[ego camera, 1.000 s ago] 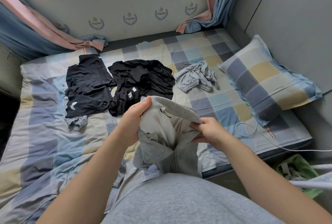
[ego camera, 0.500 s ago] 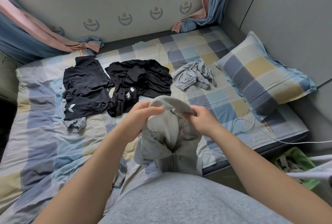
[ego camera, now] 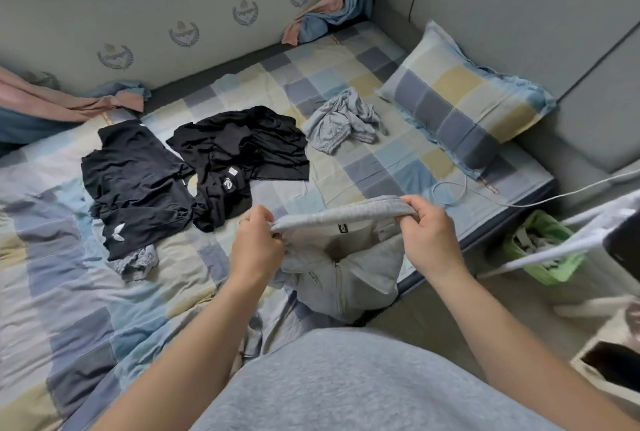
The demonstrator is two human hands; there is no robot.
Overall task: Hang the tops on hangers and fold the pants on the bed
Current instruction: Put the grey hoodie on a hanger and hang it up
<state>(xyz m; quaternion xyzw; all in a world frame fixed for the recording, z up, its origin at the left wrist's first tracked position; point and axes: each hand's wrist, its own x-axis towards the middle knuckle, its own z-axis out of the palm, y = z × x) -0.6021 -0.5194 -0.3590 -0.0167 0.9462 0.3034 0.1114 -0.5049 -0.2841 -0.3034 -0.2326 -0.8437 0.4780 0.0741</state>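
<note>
While left grip (ego camera: 256, 250), right grip (ego camera: 429, 240) pinch waistband (ego camera: 346, 214) of soft grey jersey garment (ego camera: 349, 278), likely pants: stretch taut, shake legs straight.

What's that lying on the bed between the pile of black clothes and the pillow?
A crumpled light-grey garment lies there on the checked sheet, nearer the black clothes than the pillow; the head view shows it.

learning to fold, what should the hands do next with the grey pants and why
Probably spread the grey pants flat on the bed: left hand and right hand grip the stretched waistband, but the legs hang bunched below.
</note>
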